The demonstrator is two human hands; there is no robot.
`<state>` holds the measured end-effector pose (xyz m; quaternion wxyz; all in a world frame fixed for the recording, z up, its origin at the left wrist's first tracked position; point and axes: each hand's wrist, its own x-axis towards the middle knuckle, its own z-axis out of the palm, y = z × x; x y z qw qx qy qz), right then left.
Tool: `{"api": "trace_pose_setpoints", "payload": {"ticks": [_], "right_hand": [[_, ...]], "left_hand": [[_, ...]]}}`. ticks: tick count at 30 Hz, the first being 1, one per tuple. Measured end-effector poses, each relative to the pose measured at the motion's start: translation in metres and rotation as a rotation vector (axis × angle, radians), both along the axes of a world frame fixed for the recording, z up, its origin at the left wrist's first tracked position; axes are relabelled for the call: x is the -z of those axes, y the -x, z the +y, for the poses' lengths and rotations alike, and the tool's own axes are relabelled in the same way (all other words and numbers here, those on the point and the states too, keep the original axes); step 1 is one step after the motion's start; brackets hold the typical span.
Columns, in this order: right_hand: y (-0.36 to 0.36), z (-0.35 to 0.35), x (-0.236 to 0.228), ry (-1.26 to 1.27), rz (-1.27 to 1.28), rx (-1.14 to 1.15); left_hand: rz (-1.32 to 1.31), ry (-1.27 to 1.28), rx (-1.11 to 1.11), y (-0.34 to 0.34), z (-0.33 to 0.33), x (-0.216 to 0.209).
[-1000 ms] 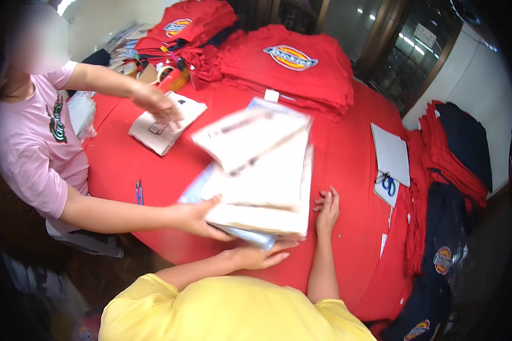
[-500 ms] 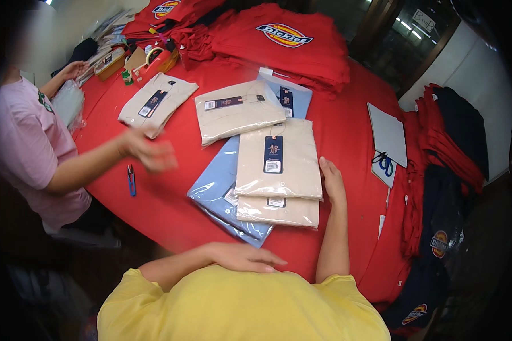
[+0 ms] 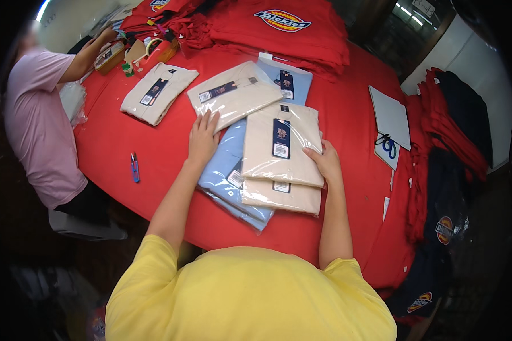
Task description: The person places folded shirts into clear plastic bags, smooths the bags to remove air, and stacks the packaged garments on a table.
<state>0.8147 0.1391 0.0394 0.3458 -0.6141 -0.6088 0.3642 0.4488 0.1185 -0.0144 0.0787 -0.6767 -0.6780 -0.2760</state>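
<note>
One pair of blue snips (image 3: 135, 168) lies at nine o'clock on the red desk (image 3: 170, 170), a folded cream garment (image 3: 168, 85) at ten. The left hand (image 3: 203, 138) touches an angled cream packet (image 3: 239, 96) near its seven o'clock corner; I cannot tell if its fingers grip. Right of a light-blue packet (image 3: 222, 159), the right hand's (image 3: 326, 163) thumb overlaps another cream packet's (image 3: 261, 136) three o'clock edge, grip unclear.
</note>
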Motion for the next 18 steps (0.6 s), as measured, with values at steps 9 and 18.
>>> {"api": "trace_pose_setpoints", "payload": {"ticks": [9,18], "right_hand": [[-0.007,-0.029,-0.008,-0.014,0.222,0.122],[0.004,-0.022,-0.060,-0.184,0.778,-0.064]], "left_hand": [[0.231,0.013,-0.119,-0.020,-0.031,-0.042],[-0.427,0.267,-0.006,-0.005,-0.045,-0.076]]}}
